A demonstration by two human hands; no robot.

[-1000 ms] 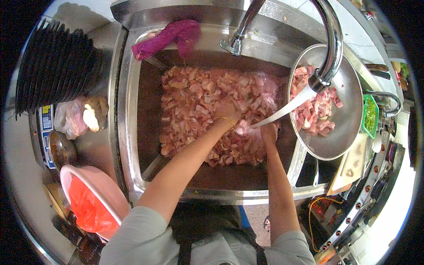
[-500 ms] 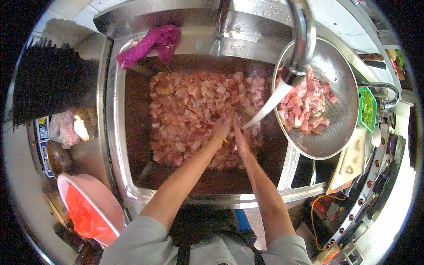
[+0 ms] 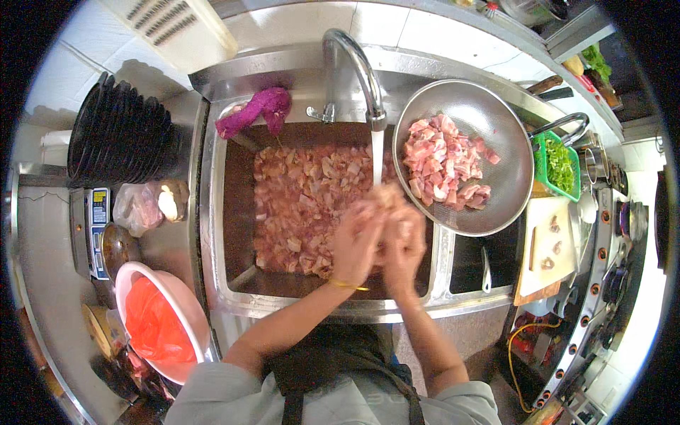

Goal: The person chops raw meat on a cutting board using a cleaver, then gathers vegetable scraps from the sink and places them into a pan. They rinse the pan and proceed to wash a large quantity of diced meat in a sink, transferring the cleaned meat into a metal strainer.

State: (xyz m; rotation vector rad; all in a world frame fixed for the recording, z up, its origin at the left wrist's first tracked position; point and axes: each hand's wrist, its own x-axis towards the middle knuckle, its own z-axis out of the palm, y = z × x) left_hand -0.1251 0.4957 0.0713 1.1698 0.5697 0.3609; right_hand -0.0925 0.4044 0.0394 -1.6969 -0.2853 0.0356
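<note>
My left hand (image 3: 356, 241) and my right hand (image 3: 406, 249) are raised side by side over the sink (image 3: 212, 258), cupped around a clump of raw meat pieces (image 3: 386, 200). Motion blurs both hands and the clump. A stream of water (image 3: 377, 157) from the curved tap (image 3: 359, 67) runs down just beyond my fingertips. Many more chopped meat pieces (image 3: 301, 212) lie in reddish water in the sink. To the right, a metal strainer bowl (image 3: 511, 185) with fine holes rests across the sink's edge, holding a pile of pink meat pieces (image 3: 445, 161).
A purple mesh cloth (image 3: 256, 113) hangs at the back left rim. Left stand stacked black baskets (image 3: 117, 134), a scale (image 3: 98, 227) and a pink basin (image 3: 195, 319) with a red bag. Right lie a cutting board (image 3: 549, 248) and a green basket (image 3: 559, 166) of chopped greens.
Both hands have come up out of the meat in the sink with a clump between them, and moved right toward the strainer. The whole view has shifted.
</note>
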